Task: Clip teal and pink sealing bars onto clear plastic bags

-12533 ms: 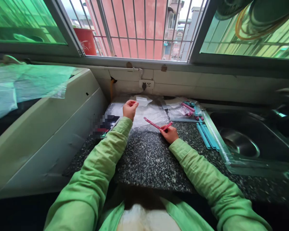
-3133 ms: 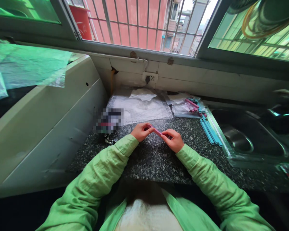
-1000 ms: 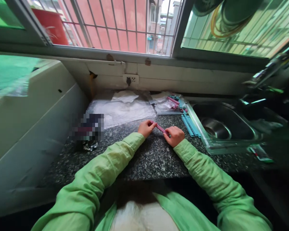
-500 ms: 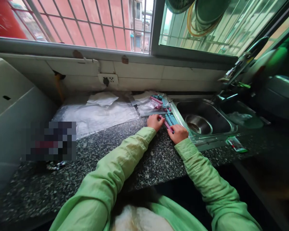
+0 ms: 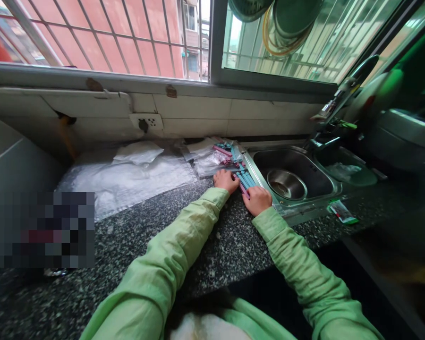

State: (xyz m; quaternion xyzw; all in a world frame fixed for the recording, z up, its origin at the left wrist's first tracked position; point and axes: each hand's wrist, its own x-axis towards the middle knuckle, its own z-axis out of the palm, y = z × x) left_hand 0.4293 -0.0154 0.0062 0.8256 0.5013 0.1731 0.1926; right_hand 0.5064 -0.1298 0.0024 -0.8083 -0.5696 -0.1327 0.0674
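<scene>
A slim pink plastic stick lies slantwise on the counter beside a row of several blue sticks. My left hand closes its fingers at the far end of the pink stick. At the near end, my right hand has its fingers wrapped round it, hiding part of it. Just beyond the hands, a clear plastic bag is spread out, with more pink and blue sticks on or in it. Their exact kind is too small to make out.
To the right is a steel sink holding a metal bowl, with a faucet behind. White plastic sheeting covers the counter at left. A small packet lies by the sink's front edge. A wall socket sits behind.
The view has turned slightly to the right. The pink stick now lies closer against the blue row, with both hands still at its ends.
</scene>
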